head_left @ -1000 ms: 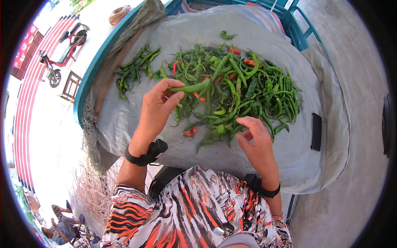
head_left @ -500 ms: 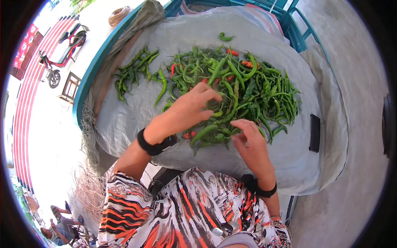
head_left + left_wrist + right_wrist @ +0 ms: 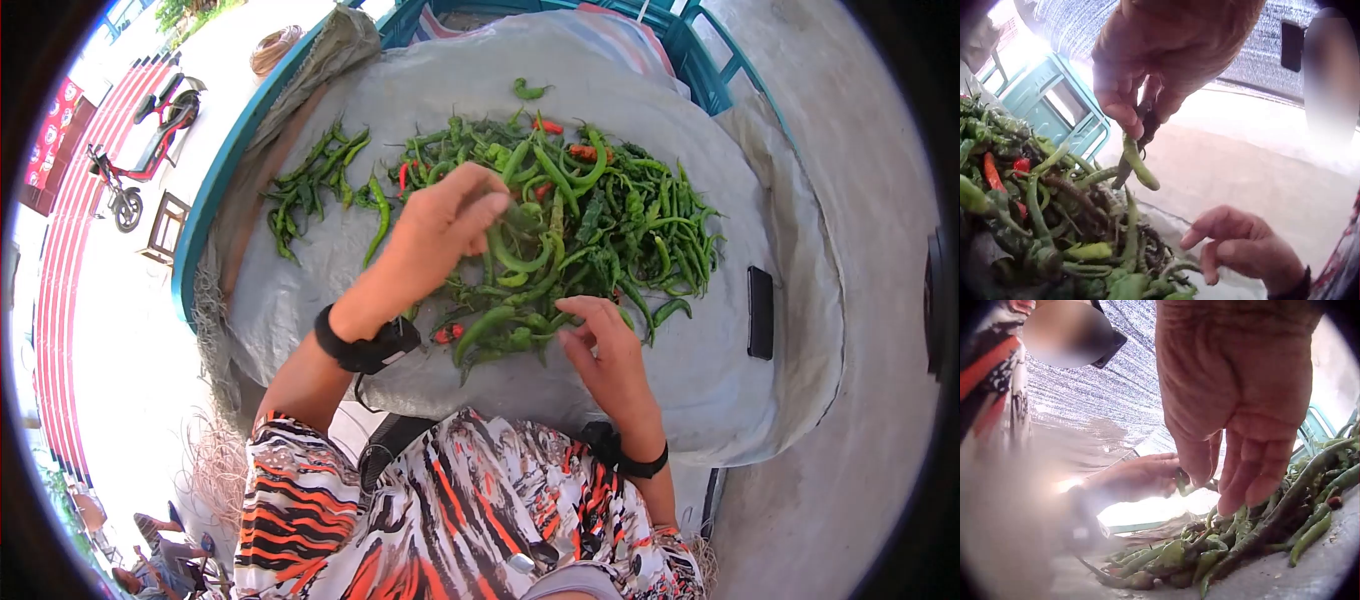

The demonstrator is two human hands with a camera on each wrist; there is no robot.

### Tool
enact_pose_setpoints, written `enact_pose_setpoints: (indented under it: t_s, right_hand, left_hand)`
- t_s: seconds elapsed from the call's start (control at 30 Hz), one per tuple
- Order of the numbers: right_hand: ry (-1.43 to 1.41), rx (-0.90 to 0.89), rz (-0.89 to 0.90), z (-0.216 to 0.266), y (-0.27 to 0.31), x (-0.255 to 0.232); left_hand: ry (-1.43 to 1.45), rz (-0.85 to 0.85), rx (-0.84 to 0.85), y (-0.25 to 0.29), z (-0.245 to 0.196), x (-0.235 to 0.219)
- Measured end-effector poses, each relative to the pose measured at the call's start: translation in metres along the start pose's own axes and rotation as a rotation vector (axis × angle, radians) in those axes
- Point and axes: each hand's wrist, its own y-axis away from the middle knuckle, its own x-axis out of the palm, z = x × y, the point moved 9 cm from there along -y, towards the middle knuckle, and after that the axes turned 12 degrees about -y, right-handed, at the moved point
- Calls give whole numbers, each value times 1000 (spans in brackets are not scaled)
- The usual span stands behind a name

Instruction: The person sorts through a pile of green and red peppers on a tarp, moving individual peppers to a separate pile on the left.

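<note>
Left hand (image 3: 440, 225) hovers over the big heap of peppers (image 3: 590, 220) spread on the grey sheet (image 3: 640, 390), its fingertips pinching one curved green pepper (image 3: 1138, 164) lifted just above the pile. Right hand (image 3: 605, 345) rests at the heap's near edge, fingers loosely curled, seemingly holding nothing. A smaller pepper bunch (image 3: 315, 185) lies apart, left.

Green chili peppers (image 3: 600, 215), a few red ones (image 3: 547, 126) among them, cover a grey woven plastic sheet (image 3: 420, 90) edged by a teal metal frame (image 3: 215, 190); the person's blouse (image 3: 450, 500) is orange, black and white striped.
</note>
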Motion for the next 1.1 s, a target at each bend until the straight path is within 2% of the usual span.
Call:
enact_pose_setpoints:
  t_s: [0.1, 0.2, 0.23, 0.27, 0.33, 0.37, 0.47, 0.57, 0.67, 0.7, 0.8, 0.93, 1.1]
  right_hand:
    - [-1, 9, 23, 1, -3, 4]
    - [-11, 24, 27, 1, -3, 4]
    - [-2, 13, 22, 2, -2, 4]
    - [8, 2, 16, 2, -2, 3]
    - [8, 13, 5, 2, -1, 1]
    - [8, 19, 0, 3, 0, 0]
    - [5, 29, 3, 1, 1, 1]
    - [17, 10, 5, 2, 1, 1]
    - [25, 50, -5, -2, 3, -3]
    - [21, 50, -6, -3, 3, -4]
    - [11, 50, 2, -6, 5, -4]
    - [9, 35, 23, -6, 1, 0]
    - [3, 22, 35, -3, -1, 4]
  left_hand:
    - [129, 70, -88, 1, 4, -8]
    - [103, 352, -217, 2, 25, 15]
    - [5, 401, -313, 1, 46, 21]
    - [-189, 245, -154, -9, 50, 14]
    - [-561, -75, 171, -15, 19, 0]
    - [-253, 48, -55, -20, 39, 9]
    - [-306, 144, -127, -38, 34, 18]
    - [-434, 160, 3, -57, 63, 37]
    - [-597, -32, 189, -59, 49, 24]
    - [-511, -103, 161, -55, 47, 14]
    - [-330, -83, 89, -34, 25, -6]
    - [-380, 130, 229, -2, -1, -4]
    - [-485, 165, 233, -8, -10, 4]
